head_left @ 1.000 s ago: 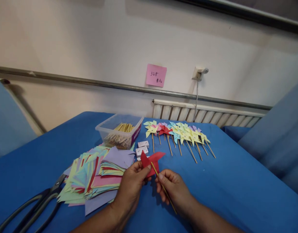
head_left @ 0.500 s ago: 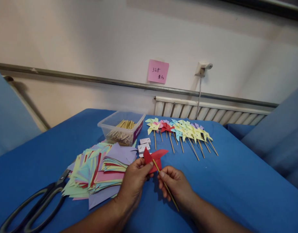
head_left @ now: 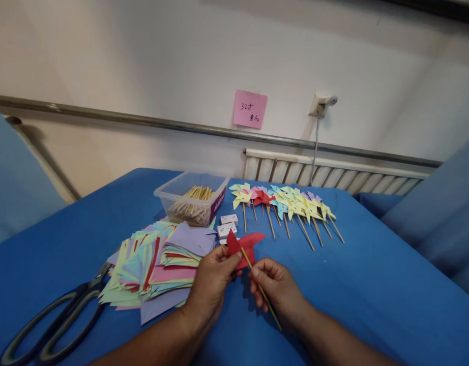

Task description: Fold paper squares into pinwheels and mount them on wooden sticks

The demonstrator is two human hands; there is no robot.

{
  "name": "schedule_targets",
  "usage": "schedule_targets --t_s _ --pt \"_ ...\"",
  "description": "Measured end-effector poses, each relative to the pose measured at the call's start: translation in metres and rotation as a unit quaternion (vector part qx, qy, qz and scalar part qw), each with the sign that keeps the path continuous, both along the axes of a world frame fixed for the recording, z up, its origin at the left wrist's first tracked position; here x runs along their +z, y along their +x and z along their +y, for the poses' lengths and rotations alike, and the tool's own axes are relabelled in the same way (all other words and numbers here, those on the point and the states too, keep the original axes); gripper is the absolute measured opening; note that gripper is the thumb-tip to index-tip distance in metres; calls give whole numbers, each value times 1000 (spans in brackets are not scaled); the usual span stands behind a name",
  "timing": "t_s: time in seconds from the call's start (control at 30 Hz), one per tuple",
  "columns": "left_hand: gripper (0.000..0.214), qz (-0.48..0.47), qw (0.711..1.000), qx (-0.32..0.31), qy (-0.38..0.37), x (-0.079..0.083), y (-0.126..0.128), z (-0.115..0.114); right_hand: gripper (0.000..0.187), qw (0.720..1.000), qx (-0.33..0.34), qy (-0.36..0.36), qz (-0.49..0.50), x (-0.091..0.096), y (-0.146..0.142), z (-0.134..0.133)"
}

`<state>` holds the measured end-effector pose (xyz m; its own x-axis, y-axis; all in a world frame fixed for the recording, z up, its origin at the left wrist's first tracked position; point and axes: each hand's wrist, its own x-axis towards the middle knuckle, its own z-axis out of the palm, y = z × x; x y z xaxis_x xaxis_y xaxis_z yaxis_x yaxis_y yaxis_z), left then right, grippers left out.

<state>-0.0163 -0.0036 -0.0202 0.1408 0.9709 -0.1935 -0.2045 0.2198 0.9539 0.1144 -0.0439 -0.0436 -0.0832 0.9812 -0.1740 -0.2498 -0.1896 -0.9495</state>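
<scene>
Between thumb and fingers, my left hand (head_left: 218, 274) pinches a red paper pinwheel (head_left: 251, 241), its folded blades pointing up and to the right. My right hand (head_left: 274, 287) grips a thin wooden stick (head_left: 270, 309), whose upper end lies against the back of the red paper near my left thumb. The stick slants down to the right, its lower end sticking out below my right fingers. How stick and paper are joined cannot be made out. Just left of my left hand lies a loose pile of coloured paper sheets (head_left: 175, 277).
A clear plastic box (head_left: 169, 195) of wooden sticks stands behind the paper pile, with small white boxes (head_left: 227, 231) beside it. Several finished pinwheels (head_left: 295, 203) lie at the back right. Large scissors (head_left: 76, 300) rest at front left on the blue-covered table (head_left: 372, 284).
Both hands keep the same hold on the red pinwheel and the stick. The whole view has shifted very slightly; nothing was let go or picked up.
</scene>
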Motion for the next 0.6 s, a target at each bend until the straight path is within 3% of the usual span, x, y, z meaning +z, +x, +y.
schedule_targets --t_s 0.6 --pt "23 -7 1000 4 -7 -1 1 0 38 1000 -11 3 -16 0 0 -1"
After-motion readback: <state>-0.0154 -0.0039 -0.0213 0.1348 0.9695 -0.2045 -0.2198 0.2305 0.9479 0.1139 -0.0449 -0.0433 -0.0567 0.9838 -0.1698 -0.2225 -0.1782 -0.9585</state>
